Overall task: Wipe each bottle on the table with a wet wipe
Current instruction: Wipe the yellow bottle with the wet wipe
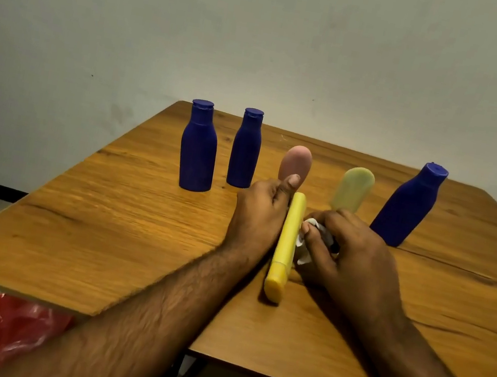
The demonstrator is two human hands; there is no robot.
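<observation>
Hands meet near the middle of the table (pixel 120 232). My left hand (pixel 262 205) grips the yellow bottle (pixel 286 245), fingers curled round its far side and thumb sticking up toward 12 o'clock; the bottle points its cap toward me at 6 o'clock, and I cannot tell whether it rests on the wood or hangs just above it. My right hand (pixel 351 256) pinches a crumpled white wet wipe (pixel 306 241) and presses it against the bottle's right side.

From the yellow bottle, five more bottles stand behind. At 10 o'clock stands a big blue bottle (pixel 198 149), upright, with a slimmer blue bottle (pixel 245 151) just beside it on its right. At 12 o'clock a pink bottle (pixel 296 163) shows behind my left thumb. At 1 o'clock a pale yellow bottle (pixel 353 187) stands, blurred, behind my right knuckles. At 2 o'clock another blue bottle (pixel 406 206) appears tilted.

Under the table's near left corner, at 8 o'clock, I see a red plastic bag (pixel 6 331).
</observation>
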